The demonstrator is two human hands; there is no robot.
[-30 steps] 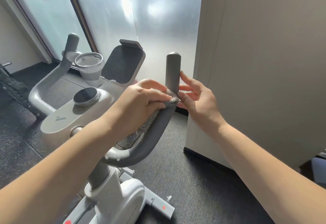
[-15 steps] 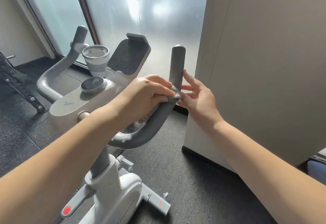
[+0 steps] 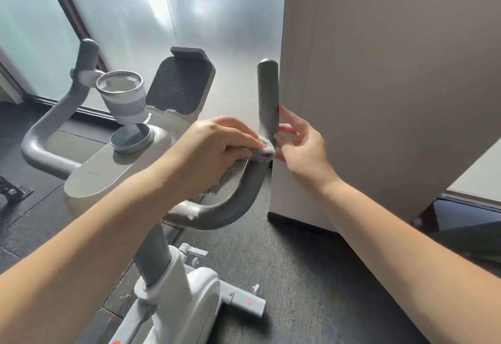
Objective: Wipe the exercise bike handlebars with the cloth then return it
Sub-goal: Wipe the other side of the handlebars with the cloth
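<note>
Where the right handlebar [image 3: 238,194] bends from its sloping run into the upright grip, a small grey cloth [image 3: 263,150] sits bunched against the bar. The left hand [image 3: 217,151] has its fingers curled over the cloth and clamps it to the bar; most of the cloth is under that hand, with only a fuzzy edge showing at the fingertips and a loose strip trailing down along the bar below the palm. The right hand [image 3: 301,148] is at the far side of the same bend, with its fingers [image 3: 288,120] spread, the upper ones lying along the upright. Its lower fingers reach the cloth's edge, but whether they pinch it or only touch it cannot be told.

The cloth looks soft, light and limp, so it should fold round the tube easily and give no resistance; the likeliest trouble is slipping out of a loose hold or bunching instead of wrapping. Holding it with the palm and fingers wrapped right around the bar looks the surest way. The bar itself appears rigid and matt.

The left handlebar [image 3: 54,132] stands well apart across the bike, past the cup holder [image 3: 122,94], round dial [image 3: 132,137] and tablet rest [image 3: 180,83]. How much of the bars has been wiped cannot be judged, and the place the cloth goes back to is not in view. A pale cabinet [image 3: 379,99] stands just beside the upright grip, and the bike's lower frame is cut off at the bottom edge.
</note>
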